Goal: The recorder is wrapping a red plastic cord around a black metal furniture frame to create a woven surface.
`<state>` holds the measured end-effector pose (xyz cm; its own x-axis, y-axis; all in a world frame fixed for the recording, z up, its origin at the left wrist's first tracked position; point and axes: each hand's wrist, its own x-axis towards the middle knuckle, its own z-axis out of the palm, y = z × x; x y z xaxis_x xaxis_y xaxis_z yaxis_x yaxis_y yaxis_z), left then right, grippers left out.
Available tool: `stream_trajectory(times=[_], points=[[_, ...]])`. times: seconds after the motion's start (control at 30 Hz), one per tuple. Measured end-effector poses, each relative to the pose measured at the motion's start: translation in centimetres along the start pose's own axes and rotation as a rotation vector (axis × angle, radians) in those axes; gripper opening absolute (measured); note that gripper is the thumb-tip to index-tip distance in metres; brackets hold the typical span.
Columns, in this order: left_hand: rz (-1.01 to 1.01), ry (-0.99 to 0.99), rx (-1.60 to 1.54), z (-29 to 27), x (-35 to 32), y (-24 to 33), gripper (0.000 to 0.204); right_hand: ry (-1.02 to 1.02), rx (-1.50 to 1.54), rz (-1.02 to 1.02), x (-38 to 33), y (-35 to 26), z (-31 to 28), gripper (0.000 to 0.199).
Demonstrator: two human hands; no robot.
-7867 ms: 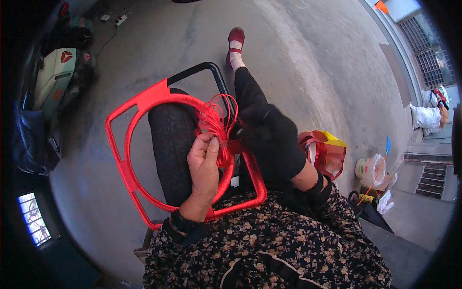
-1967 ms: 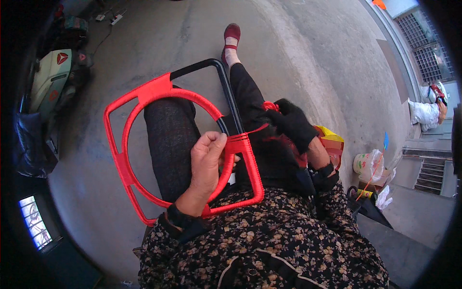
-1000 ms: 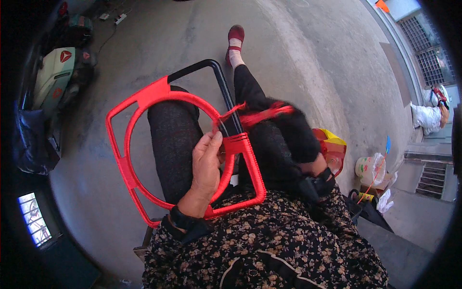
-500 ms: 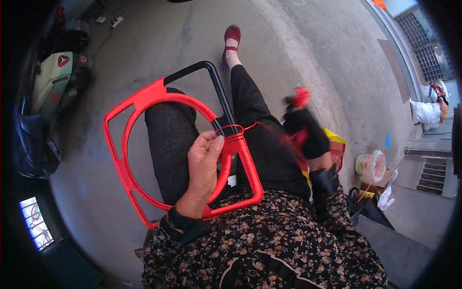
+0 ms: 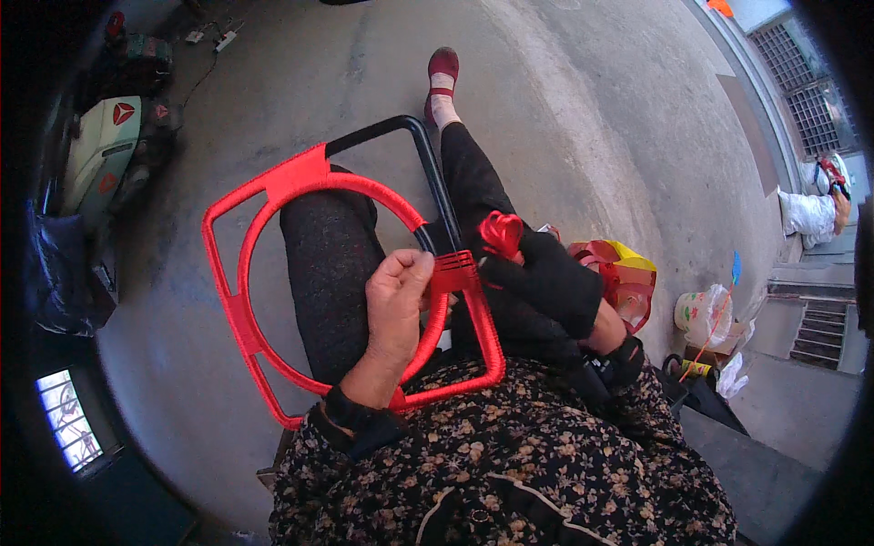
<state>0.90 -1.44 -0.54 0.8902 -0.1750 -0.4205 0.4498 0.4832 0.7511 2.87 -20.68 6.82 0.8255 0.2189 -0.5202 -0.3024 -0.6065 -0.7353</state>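
Observation:
Across my lap rests a square frame (image 5: 270,187) with a ring inside it. Most of it is wrapped in red cord; the far right corner is bare and black. My left hand (image 5: 397,305), ungloved, pinches the frame's right side where the ring joins it, beside the last red wraps. My right hand (image 5: 549,284), in a black glove, is closed around a bundle of red cord (image 5: 501,237) just right of the frame. The glove hides its fingertips and the lower part of the bundle.
A red and yellow bag (image 5: 637,282) stands beyond my right wrist. Farther right are a white bucket (image 5: 699,311) and a cardboard box (image 5: 715,350). A pale scooter (image 5: 100,150) is at the left. A power strip (image 5: 225,40) lies on the concrete floor.
My right hand has swung left with the cord bundle, from out at the right to close beside the frame. The cord strand stretched between them has drawn in. My left hand keeps its hold.

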Motion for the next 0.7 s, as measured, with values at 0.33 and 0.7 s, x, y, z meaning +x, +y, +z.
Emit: stream_trajectory(times=[0.33, 0.7], points=[[-0.066, 0.078, 0.069, -0.1, 0.4, -0.6, 0.012, -0.289, -0.067, -0.559, 1.4, 8.8, 1.6, 0.042], [0.414, 0.264, 0.516, 0.4, -0.8, 0.3, 0.011, 0.353, 0.230, -0.343, 2.8, 2.0, 1.6, 0.033]])
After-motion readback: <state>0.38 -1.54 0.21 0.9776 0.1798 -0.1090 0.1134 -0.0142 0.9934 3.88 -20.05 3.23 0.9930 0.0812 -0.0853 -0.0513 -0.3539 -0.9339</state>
